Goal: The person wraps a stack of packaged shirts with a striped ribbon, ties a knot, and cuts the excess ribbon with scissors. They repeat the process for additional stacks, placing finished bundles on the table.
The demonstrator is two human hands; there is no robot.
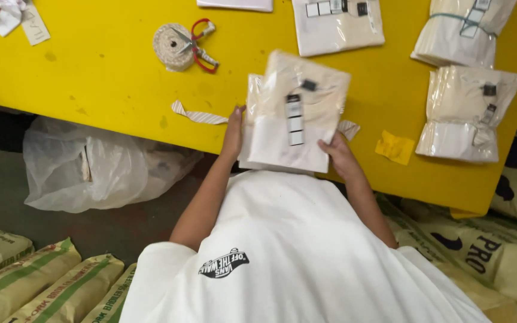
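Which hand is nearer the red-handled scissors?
Left. The left hand grips the packet's left edge, below and slightly right of the scissors; the right hand holds the opposite edge, farther right.

You are looking at a yellow table [103, 72]; below it, woven sacks [25, 281] are lying on a dark floor [109, 227].

A clear-wrapped cream pack [294, 116] sits at centre, held at both sides, a strip label [295, 119] of white and black squares down its face. At one o'clock lies a flat pack [337, 25]; at two and three o'clock, two more packs [459, 33] [468, 113]. Printed sacks [31, 287] lie at eight o'clock, others [498, 251] at four. A clear bag [91, 167] slumps at nine.
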